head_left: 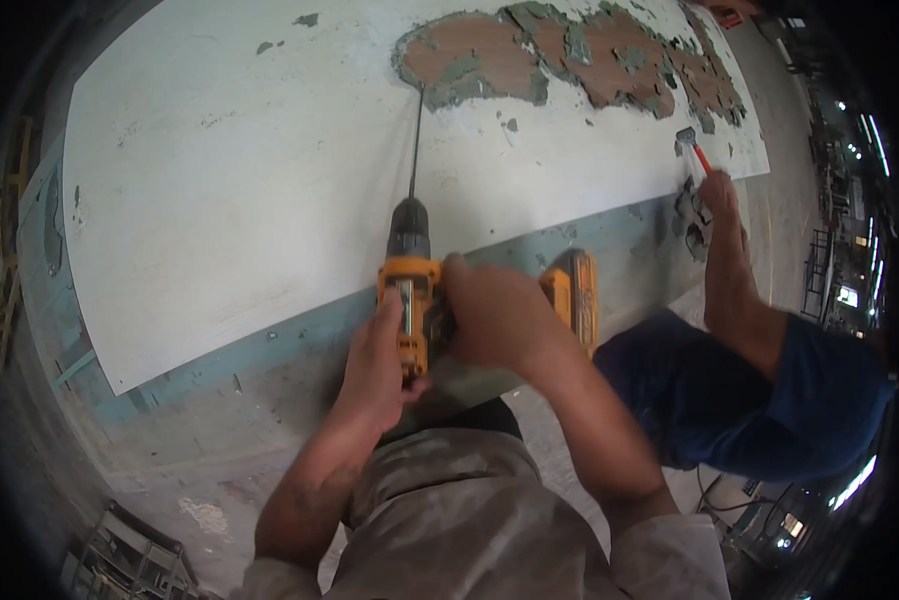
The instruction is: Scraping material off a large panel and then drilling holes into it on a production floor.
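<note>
Both my hands hold a yellow and black cordless drill [408, 268] in front of me. My right hand [495, 312] wraps round its grip, and the battery end shows beyond that hand. My left hand [375, 365] closes on the rear and left side of the drill's body. From the chuck a long thin bit [417, 145] reaches away over the white panel [240, 150]. Its tip meets the near left edge of a patch of flaking green coating [460, 78], where brown material lies bare. Whether the bit turns, I cannot tell.
A co-worker in dark blue stands at my right; that person's hand [720, 192] holds a red-handled scraper [698, 147] on the panel. Loose green flakes [692, 215] lie near the panel's right end. The panel rests on a worn blue-green table [300, 338].
</note>
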Available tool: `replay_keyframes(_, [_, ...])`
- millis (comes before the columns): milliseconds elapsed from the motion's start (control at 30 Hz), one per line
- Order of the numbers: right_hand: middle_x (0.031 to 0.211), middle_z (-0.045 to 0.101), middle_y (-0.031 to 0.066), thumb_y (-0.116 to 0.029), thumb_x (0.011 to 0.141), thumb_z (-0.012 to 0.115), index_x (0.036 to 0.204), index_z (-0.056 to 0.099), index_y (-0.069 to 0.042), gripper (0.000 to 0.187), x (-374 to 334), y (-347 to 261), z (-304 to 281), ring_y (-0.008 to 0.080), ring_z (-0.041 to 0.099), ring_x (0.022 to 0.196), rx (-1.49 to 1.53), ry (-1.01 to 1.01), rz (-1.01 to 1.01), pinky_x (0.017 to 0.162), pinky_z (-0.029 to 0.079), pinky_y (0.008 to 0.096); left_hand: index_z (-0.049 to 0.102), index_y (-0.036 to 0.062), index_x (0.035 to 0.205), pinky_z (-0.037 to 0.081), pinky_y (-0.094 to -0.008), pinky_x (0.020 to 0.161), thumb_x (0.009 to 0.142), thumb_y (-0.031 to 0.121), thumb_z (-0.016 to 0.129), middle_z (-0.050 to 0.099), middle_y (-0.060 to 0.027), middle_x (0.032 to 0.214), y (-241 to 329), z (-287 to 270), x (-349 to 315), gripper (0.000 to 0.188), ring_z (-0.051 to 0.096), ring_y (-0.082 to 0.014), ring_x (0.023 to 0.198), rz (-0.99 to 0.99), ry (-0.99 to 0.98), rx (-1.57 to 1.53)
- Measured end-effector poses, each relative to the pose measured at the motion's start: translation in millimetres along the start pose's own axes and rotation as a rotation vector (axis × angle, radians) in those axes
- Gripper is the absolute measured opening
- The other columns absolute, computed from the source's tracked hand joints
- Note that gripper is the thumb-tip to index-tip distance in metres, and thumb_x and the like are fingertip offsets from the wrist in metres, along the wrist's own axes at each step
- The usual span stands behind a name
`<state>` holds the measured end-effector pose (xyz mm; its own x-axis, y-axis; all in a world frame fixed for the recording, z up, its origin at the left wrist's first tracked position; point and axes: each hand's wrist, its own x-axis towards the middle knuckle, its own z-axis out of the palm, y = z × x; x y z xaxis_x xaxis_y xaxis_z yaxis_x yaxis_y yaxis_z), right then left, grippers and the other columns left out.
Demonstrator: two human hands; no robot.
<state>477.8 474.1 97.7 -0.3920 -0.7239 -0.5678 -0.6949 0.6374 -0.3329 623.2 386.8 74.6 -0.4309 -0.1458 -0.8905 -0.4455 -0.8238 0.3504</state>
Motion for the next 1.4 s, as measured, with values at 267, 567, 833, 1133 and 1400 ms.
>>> replay_keyframes(267, [0.088, 0.071, 0.0229, -0.021, 0.073, 0.080, 0.110, 0.053, 0.001, 0.051, 28.6, 8.2, 21.1, 0.0456, 0.070, 0.090, 0.083, 0.087, 0.152, 0.078, 0.057, 0.0532, 0.060, 0.0092, 0.108, 0.034, -0.0226, 0.042, 0.103, 0.065, 0.047, 0.056, -0.0021, 0.076, 9.5, -11.2, 37.2, 0.058, 0.050, -0.0103, 0.053, 0.130, -0.040, 0.150])
replay_keyframes(567, [0.083, 0.071, 0.0222, -0.022, 0.074, 0.078, 0.113, 0.052, -0.001, 0.051, -11.7, 11.0, 16.9, 0.0442, 0.071, 0.084, 0.077, 0.026, -0.001, 0.073, 0.056, 0.0540, 0.056, 0.0078, 0.117, 0.033, -0.0231, 0.037, 0.108, 0.060, 0.042, 0.060, -0.0054, 0.079, -21.7, -5.6, -0.1, 0.055, 0.050, -0.0122, 0.047, 0.080, -0.072, 0.024])
replay_keyframes(833, [0.080, 0.071, 0.0212, -0.019, 0.070, 0.082, 0.108, 0.051, -0.001, 0.052, -15.8, 13.2, 16.4, 0.0442, 0.071, 0.079, 0.043, -0.025, -0.003, 0.070, 0.056, 0.0530, 0.056, 0.0065, 0.118, 0.034, -0.0235, 0.038, 0.110, 0.057, 0.038, 0.059, -0.0046, 0.080, -30.6, 4.3, -7.4, 0.055, 0.050, -0.0121, 0.048, 0.108, -0.048, -0.002])
replay_keyframes(1133, [0.085, 0.071, 0.0225, -0.016, 0.070, 0.081, 0.105, 0.053, 0.001, 0.048, 7.9, 17.5, 1.7, 0.0438, 0.071, 0.086, 0.090, 0.004, -0.021, 0.075, 0.057, 0.0522, 0.058, 0.0079, 0.112, 0.030, -0.0235, 0.037, 0.110, 0.057, 0.037, 0.057, -0.0044, 0.076, -6.5, 5.8, 10.0, 0.053, 0.046, -0.0125, 0.045, 0.102, -0.013, 0.006])
replay_keyframes(1400, [0.092, 0.071, 0.0240, -0.016, 0.072, 0.082, 0.108, 0.054, 0.001, 0.049, -8.0, 10.5, 8.0, 0.0438, 0.071, 0.091, 0.075, -0.078, -0.015, 0.080, 0.058, 0.0508, 0.060, 0.0071, 0.108, 0.027, -0.0236, 0.036, 0.110, 0.056, 0.039, 0.061, -0.0056, 0.078, -29.4, 0.6, -2.1, 0.054, 0.045, -0.0122, 0.044, 0.064, -0.047, -0.115])
